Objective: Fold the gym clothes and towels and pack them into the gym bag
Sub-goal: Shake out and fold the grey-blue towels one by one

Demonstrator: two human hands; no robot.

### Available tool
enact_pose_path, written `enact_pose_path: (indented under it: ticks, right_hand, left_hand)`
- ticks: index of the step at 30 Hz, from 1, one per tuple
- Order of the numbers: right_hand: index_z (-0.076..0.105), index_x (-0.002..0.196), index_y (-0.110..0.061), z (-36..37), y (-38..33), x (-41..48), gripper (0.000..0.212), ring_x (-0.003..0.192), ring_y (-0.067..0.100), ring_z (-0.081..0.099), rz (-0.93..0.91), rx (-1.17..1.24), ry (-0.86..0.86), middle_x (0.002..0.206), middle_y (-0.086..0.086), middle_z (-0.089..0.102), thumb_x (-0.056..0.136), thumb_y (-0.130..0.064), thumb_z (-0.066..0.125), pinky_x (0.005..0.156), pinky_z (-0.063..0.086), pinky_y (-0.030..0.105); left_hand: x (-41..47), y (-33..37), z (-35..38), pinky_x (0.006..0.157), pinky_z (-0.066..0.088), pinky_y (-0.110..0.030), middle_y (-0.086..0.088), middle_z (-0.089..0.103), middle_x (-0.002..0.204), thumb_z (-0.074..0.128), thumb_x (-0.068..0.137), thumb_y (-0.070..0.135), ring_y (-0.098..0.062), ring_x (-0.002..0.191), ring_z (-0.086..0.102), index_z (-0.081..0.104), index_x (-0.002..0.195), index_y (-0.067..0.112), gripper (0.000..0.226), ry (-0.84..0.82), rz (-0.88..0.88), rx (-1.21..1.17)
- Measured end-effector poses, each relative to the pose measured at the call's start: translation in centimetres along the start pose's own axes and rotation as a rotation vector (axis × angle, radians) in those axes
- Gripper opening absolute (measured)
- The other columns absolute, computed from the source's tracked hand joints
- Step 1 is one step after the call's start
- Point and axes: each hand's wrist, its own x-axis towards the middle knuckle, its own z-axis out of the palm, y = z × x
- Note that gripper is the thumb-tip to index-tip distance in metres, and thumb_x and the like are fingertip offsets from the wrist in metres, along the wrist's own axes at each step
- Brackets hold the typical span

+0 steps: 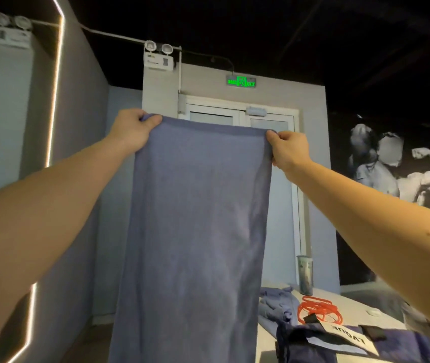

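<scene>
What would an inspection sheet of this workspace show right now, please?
Surface: white table, lower right, only partly in view.
Job's things: blue towel hangs unfolded; crumpled blue cloth on the table; dark blue bag nearest the camera.
Clutter: tumbler upright at the table's far end.
Hands: left hand and right hand each pinch a top corner of the towel.
Cables: orange cord coiled on the table; wire along the wall top.
Surroundings: door under a lit exit sign; emergency lamp; light strip at left.
</scene>
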Motion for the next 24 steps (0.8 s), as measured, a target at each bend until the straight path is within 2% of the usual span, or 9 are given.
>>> enact_pose_path:
  ticks: [4, 7, 10, 13, 15, 17, 19, 21, 24]
  right_hand:
    - [0.057, 0.067, -0.011, 1.2, 0.2, 1.0, 0.036, 0.036, 0.019, 0.052, 0.039, -0.014, -0.039, 0.060, 0.006, 0.051, 0.100, -0.026, 0.058, 0.041, 0.046, 0.027]
    - [0.069, 0.092, -0.001, 3.0, 2.5, 1.4, 0.030, 0.042, 0.023, 0.062, 0.125, -0.018, -0.076, 0.073, 0.010, 0.062, 0.100, -0.028, 0.058, 0.059, 0.063, 0.038]
    - [0.070, 0.105, 0.001, 5.1, 6.0, 1.5, 0.035, 0.058, 0.034, 0.071, 0.212, -0.061, -0.091, 0.081, 0.014, 0.069, 0.099, -0.032, 0.060, 0.070, 0.064, 0.043]
    - [0.071, 0.102, 0.001, 7.3, 10.3, 1.4, 0.035, 0.059, 0.033, 0.071, 0.264, -0.137, -0.130, 0.082, 0.016, 0.071, 0.099, -0.032, 0.060, 0.060, 0.063, 0.031]
    - [0.070, 0.097, 0.001, 8.9, 13.7, 1.1, 0.033, 0.059, 0.033, 0.071, 0.307, -0.158, -0.171, 0.081, 0.015, 0.069, 0.099, -0.031, 0.061, 0.055, 0.061, 0.028]
    - [0.067, 0.087, -0.003, 10.5, 17.5, 0.7, 0.031, 0.055, 0.029, 0.071, 0.371, -0.184, -0.203, 0.077, 0.013, 0.068, 0.098, -0.032, 0.061, 0.057, 0.062, 0.029]
    - [0.067, 0.090, -0.005, 12.2, 21.6, 0.2, 0.029, 0.059, 0.031, 0.073, 0.433, -0.206, -0.233, 0.074, 0.011, 0.067, 0.097, -0.033, 0.063, 0.068, 0.064, 0.035]
    - [0.070, 0.102, -0.002, 13.8, 25.8, -0.7, 0.031, 0.067, 0.035, 0.074, 0.494, -0.231, -0.267, 0.077, 0.012, 0.071, 0.096, -0.032, 0.064, 0.075, 0.063, 0.042]
    - [0.070, 0.107, 0.003, 16.3, 32.4, -2.6, 0.036, 0.069, 0.038, 0.074, 0.566, -0.300, -0.317, 0.084, 0.019, 0.074, 0.097, -0.030, 0.062, 0.077, 0.062, 0.044]
  left_hand:
    - [0.4, -0.9, 0.4, 0.045, 0.023, -0.021, 0.000, 0.036, 0.061, 0.063, 0.099, 0.032, -0.011, 0.055, 0.031, 0.037, 0.060, 0.016, 0.050, -0.003, 0.015, 0.063]
    - [0.6, -4.0, 2.4, 0.049, 0.025, -0.026, -0.001, 0.034, 0.059, 0.065, 0.098, 0.031, -0.014, 0.055, 0.031, 0.037, 0.057, 0.014, 0.051, -0.053, -0.009, 0.105]
    - [0.3, -8.4, 4.8, 0.051, 0.030, -0.029, -0.005, 0.043, 0.058, 0.066, 0.096, 0.035, -0.019, 0.059, 0.041, 0.049, 0.058, 0.011, 0.048, -0.143, -0.086, 0.214]
    - [-0.2, -13.0, 8.2, 0.062, 0.039, -0.031, -0.008, 0.060, 0.073, 0.067, 0.095, 0.042, -0.025, 0.074, 0.055, 0.070, 0.077, 0.007, 0.039, -0.257, -0.180, 0.325]
    - [-0.9, -16.0, 10.8, 0.066, 0.042, -0.030, -0.008, 0.064, 0.078, 0.067, 0.094, 0.042, -0.025, 0.074, 0.058, 0.075, 0.092, 0.006, 0.037, -0.314, -0.245, 0.340]
    - [-2.1, -19.1, 13.6, 0.058, 0.045, -0.028, -0.008, 0.066, 0.070, 0.068, 0.093, 0.039, -0.023, 0.060, 0.061, 0.074, 0.091, 0.003, 0.036, -0.365, -0.344, 0.298]
    - [-3.6, -22.4, 16.5, 0.048, 0.041, -0.026, -0.008, 0.062, 0.059, 0.068, 0.094, 0.036, -0.019, 0.050, 0.058, 0.071, 0.085, 0.001, 0.037, -0.397, -0.427, 0.311]
    - [-5.5, -25.9, 19.3, 0.047, 0.037, -0.026, -0.007, 0.059, 0.058, 0.070, 0.091, 0.033, -0.019, 0.050, 0.055, 0.071, 0.081, 0.001, 0.034, -0.423, -0.474, 0.362]
    - [-8.8, -31.2, 23.8, 0.048, 0.046, -0.028, -0.012, 0.064, 0.064, 0.073, 0.090, 0.028, -0.022, 0.053, 0.061, 0.069, 0.080, 0.001, 0.029, -0.460, -0.567, 0.300]
